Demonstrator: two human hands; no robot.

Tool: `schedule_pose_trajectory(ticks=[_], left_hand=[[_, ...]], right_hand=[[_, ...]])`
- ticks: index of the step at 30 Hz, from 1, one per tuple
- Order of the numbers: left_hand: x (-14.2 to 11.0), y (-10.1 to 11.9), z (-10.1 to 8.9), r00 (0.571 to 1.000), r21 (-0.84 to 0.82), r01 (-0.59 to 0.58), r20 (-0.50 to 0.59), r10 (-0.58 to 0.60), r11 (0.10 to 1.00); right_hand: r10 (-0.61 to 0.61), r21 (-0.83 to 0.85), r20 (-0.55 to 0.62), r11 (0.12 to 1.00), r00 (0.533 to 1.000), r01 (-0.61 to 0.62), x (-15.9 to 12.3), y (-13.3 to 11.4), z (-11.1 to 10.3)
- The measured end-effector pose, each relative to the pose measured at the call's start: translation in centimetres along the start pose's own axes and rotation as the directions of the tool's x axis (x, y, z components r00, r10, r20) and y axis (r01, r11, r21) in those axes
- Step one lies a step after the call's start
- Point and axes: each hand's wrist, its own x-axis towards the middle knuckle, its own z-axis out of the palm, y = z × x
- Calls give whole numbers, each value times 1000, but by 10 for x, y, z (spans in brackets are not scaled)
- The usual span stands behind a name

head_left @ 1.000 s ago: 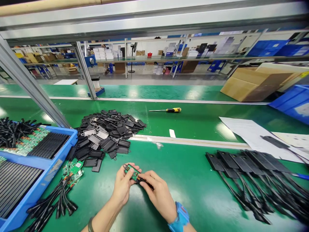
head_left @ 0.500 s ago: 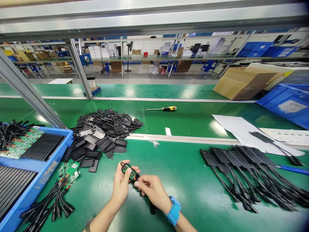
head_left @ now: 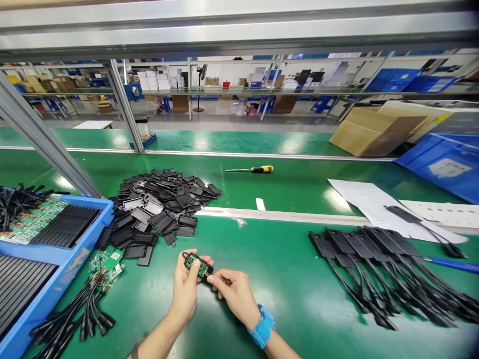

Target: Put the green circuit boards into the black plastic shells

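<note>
My left hand is closed around a small black plastic case, its thumb pressing on the green circuit board seated inside. One end of the case has a loop and tilts up to the left. At the other end, my right hand pinches the black cable where its coloured wires meet the board; the fingers hide most of that cable. To the left lies a bunch of cabled circuit boards. Beyond it spreads a heap of black case halves.
A blue divided bin with boards and black parts stands at left. Cased units with cables lie in a row at right, near paper sheets and a blue pen. A screwdriver rests farther back. A metal post rises at left.
Both hands have shifted slightly left with the case, which has turned a little flatter. My right fingers stay at the cable end.
</note>
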Motion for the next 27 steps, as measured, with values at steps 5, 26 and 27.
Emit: schedule_pose_trajectory(ticks=[5,26,27], left_hand=[[-1,-2,2,999,-70,25,-32,-27,997],[8,-7,-6,970,559,-68,231,-76,827],[7,-8,-6,964,599,-103,257,-69,794]], right_hand=[[21,-18,-13,1000,1000,-22,3,0,-1],[-536,-447,60,740,842,503,3,-2,-17],[-591,-500,87,670,802,549,4,-1,-18]])
